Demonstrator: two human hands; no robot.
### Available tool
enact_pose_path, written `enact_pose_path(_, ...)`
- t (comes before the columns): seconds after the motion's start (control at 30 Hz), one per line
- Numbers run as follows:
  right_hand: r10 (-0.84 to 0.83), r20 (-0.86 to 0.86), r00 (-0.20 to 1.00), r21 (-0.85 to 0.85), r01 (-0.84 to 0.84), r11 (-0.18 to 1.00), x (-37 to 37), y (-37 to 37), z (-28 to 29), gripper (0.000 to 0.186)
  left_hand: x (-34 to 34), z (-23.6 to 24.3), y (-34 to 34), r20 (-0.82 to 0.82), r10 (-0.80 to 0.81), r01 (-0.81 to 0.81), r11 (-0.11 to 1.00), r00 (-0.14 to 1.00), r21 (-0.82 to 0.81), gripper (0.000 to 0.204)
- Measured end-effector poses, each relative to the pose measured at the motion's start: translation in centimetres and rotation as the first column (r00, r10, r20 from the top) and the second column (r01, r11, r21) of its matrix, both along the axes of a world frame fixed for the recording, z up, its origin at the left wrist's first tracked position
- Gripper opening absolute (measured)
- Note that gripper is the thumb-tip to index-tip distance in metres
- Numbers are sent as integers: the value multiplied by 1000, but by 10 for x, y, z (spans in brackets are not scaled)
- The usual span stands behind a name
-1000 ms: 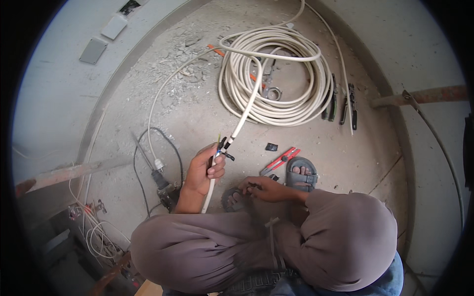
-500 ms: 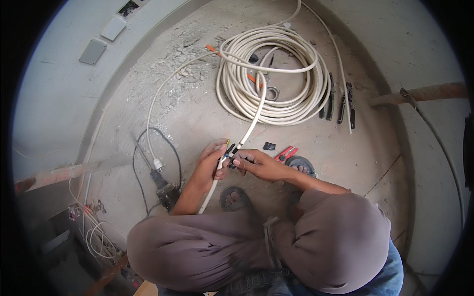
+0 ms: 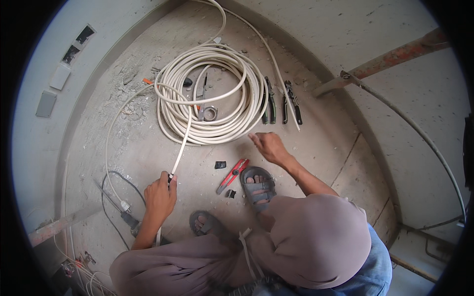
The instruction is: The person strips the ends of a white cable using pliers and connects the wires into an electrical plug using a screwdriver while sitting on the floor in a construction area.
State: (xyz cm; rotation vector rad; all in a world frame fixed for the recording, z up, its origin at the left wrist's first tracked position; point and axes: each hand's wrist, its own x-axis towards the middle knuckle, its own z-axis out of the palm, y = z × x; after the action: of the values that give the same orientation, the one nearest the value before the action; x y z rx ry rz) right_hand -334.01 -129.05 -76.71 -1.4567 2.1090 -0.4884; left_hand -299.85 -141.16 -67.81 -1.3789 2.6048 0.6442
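My left hand (image 3: 160, 196) is closed around a white cable (image 3: 181, 148), at a spot with a dark band just above the fingers. The cable runs from a big white coil (image 3: 170, 121) on the floor and passes down beneath the hand. My right hand (image 3: 271, 148) is empty, fingers stretched out near the coil's lower right edge. Between my hands lie a red utility knife (image 3: 231, 177), a flat black piece (image 3: 220, 165) and a small black roll (image 3: 230, 194) that looks like tape.
Hand tools with dark handles, one of them pliers (image 3: 269, 101), lie right of the coil. Inside it sits a metal ring (image 3: 210, 114). A dark power tool (image 3: 129, 219) lies at left by a white plug (image 3: 125, 204). Rubble (image 3: 126, 81) covers the floor's far left. A rusty pole (image 3: 390, 59) stands right.
My right hand has left the cable and moved out to the right. The small black roll now lies on the floor. My left hand still grips the cable. The view has shifted right.
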Motion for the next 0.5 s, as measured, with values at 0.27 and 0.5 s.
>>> enact_pose_path(0.27, -242, -335, 911, -268, 154, 951, -56, -32, -48, 48, 9, 19, -33, -35, -83, 89, 962, 996, 258, 31)
enact_pose_path(0.5, -115, -225, 968, -186, 73, 980, -69, -34, -35, 43, -4, 51, -80, -150, -48, 145, 645, 988, 751, 50)
